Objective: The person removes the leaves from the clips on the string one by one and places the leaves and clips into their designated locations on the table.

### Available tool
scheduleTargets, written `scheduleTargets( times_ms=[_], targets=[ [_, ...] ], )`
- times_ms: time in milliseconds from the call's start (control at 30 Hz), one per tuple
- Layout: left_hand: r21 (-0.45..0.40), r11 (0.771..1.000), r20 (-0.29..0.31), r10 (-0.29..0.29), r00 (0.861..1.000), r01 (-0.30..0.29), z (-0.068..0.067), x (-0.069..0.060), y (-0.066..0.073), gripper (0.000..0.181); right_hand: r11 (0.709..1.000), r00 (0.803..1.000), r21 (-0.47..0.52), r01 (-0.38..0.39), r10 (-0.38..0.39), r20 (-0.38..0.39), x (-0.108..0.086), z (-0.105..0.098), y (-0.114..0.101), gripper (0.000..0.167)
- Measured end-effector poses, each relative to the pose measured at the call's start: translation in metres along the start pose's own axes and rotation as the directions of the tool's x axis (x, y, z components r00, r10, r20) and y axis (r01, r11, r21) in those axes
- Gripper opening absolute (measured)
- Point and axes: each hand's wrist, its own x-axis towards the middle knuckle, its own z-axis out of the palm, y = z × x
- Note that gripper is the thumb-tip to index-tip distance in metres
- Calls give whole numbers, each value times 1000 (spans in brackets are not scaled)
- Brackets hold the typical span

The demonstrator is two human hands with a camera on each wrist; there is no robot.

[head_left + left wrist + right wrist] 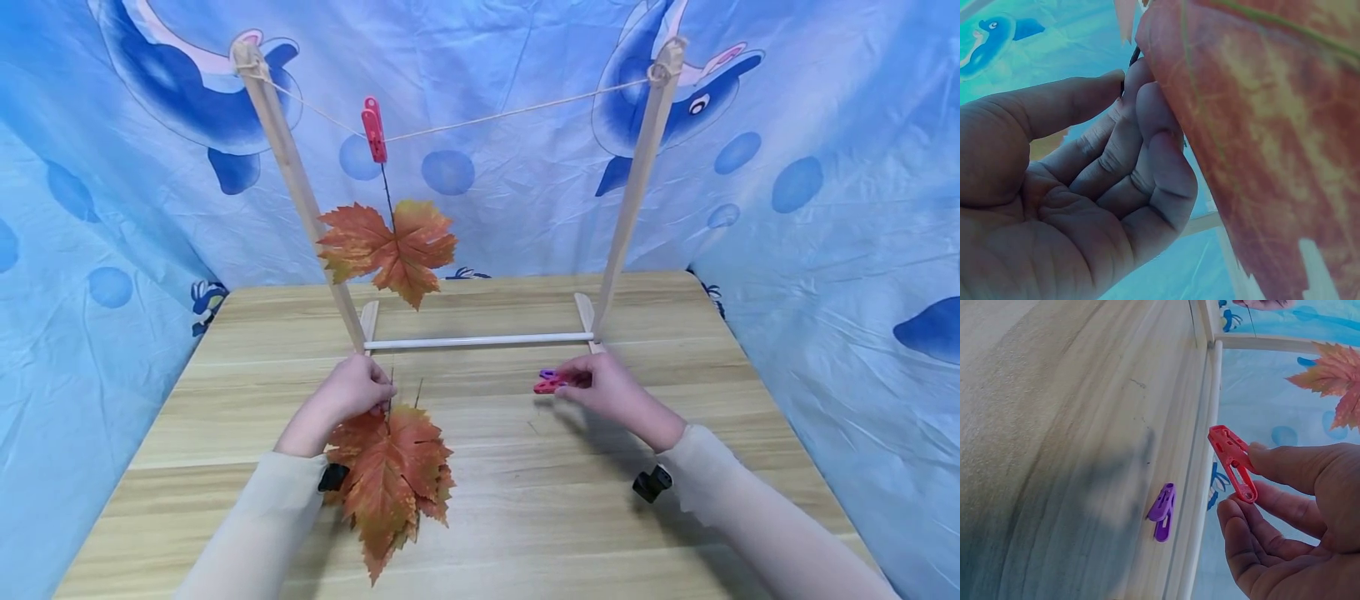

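Left hand pinches a leaf, right hand a red peg: gathering seems done, hanging likely needs raising to the string

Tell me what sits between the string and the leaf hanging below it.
In the head view, a pink clothespin on the string, then the thin dark stem of the hanging leaf.

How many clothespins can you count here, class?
3: a red clothespin on the string, another red one pinched by the right hand, and a purple one on the table.
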Motion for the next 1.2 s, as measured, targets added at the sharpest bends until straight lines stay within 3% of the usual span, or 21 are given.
scheduleTargets(
  times_ms=[300, 533, 967, 1200],
  targets=[
    [0, 998, 7, -59, 998, 59, 8, 8, -10, 23, 1000, 1000, -22, -23, 23, 11, 0, 4, 9, 14],
    [7, 999, 8, -52, 999, 52, 13, 11, -15, 25, 995, 995, -53, -84, 86, 44, 1, 9, 15, 16],
    [11, 998, 7, -60, 998, 60, 24, 16, -22, 21, 989, 993, -117, -89, 97, 65, 0, 15, 21, 12],
    [37, 994, 0, -103, 995, 103, 29, 17, -25, 20, 988, 992, -118, -97, 106, 73, 1, 19, 25, 10]
  ],
)
